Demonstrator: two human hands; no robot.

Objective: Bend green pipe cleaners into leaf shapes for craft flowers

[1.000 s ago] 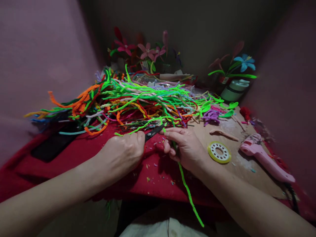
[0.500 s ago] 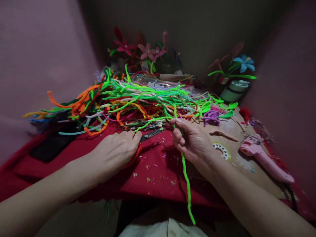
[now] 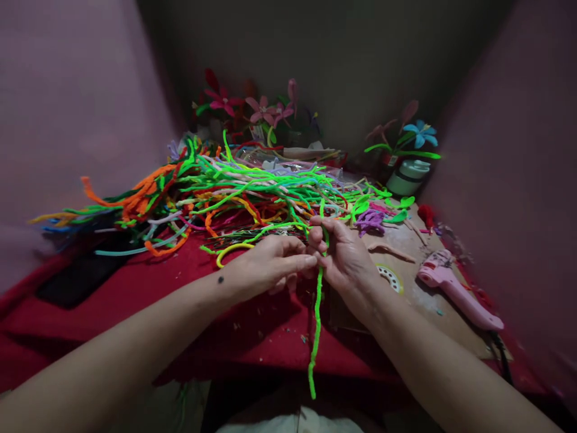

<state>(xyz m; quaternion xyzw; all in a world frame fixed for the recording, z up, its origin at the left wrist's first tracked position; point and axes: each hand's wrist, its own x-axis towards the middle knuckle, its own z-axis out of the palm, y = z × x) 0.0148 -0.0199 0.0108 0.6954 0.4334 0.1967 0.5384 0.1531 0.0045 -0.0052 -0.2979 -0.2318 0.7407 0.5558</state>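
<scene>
My right hand (image 3: 345, 252) is closed on a bright green pipe cleaner (image 3: 317, 328), whose lower length hangs down past the table's front edge. A short end of it sticks up above the fingers. Against those fingers, my left hand (image 3: 282, 261) has its thumb at the stem, and its other fingers are partly hidden; it seems to pinch the pipe cleaner. A yellow loop (image 3: 232, 249) shows just behind the left hand; what it belongs to is hidden. Behind both hands lies a big heap of coloured pipe cleaners (image 3: 261, 183), mostly green.
On the right, a cardboard board (image 3: 408, 313) carries a pink glue gun (image 3: 460, 288), a tape roll (image 3: 390, 278) and a purple bundle (image 3: 370, 221). A dark phone-like slab (image 3: 76, 276) lies left on the red cloth (image 3: 202, 337). Pipe-cleaner flowers (image 3: 261, 111) and a pale jar (image 3: 408, 177) stand behind.
My left hand has moved right to meet the right hand, and the scissors it held no longer show in it. The hanging end of the green pipe cleaner has swung left.
</scene>
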